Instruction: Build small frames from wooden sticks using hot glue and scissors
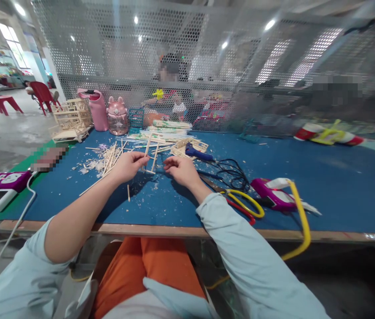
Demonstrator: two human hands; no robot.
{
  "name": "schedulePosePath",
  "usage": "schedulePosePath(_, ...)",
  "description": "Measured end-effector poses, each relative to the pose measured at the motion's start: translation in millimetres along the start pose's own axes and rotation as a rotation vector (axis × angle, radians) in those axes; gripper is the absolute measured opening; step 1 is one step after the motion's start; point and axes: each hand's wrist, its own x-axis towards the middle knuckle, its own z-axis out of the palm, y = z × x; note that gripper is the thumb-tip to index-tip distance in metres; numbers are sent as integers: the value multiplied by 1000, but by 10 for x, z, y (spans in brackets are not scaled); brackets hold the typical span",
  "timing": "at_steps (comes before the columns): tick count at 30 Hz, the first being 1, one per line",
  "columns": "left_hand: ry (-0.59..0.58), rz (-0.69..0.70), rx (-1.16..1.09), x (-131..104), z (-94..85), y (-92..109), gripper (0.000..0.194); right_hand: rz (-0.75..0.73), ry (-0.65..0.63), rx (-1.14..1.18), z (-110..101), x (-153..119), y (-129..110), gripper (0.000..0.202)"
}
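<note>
My left hand pinches a small open frame of thin wooden sticks by its left side, just above the blue table mat. To the right of the frame is my right hand, its fingers curled and drawn together. Whether anything sits between those fingertips is too small to make out. Loose wooden sticks and pale scraps lie beyond my left hand. Behind my right hand, a blue glue gun rests by a flat piece built from sticks.
Scissors with yellow and red handles lie right of my right forearm, near black cable and a purple device. A stick-built model, a pink bottle and a pink cup stand back left. Perforated metal screen rises behind.
</note>
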Motion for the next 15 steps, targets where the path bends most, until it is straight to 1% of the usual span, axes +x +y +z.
schedulePosePath(2, 32, 35, 12, 27, -32, 24, 22, 47, 121, 29, -85, 39, 23, 22)
schedulePosePath(4, 47, 81, 63, 66, -70, 68, 19, 54, 229, 48, -169, 61, 16, 19)
schedulePosePath(7, 5, 160, 137, 147, -106, 162, 10, 46, 363, 156, -253, 61, -32, 18)
schedulePosePath(9, -65, 189, 172, 206, -92, 214, 6, 18, 387, 204, -273, 51, -67, 18)
schedulePosePath(11, -140, 203, 190, 252, -42, 234, 7, -18, 367, 182, -274, 46, -82, 18)
schedulePosePath(15, -272, 195, 251, 258, 99, 179, 14, -39, 335, 128, -267, 64, -42, 20)
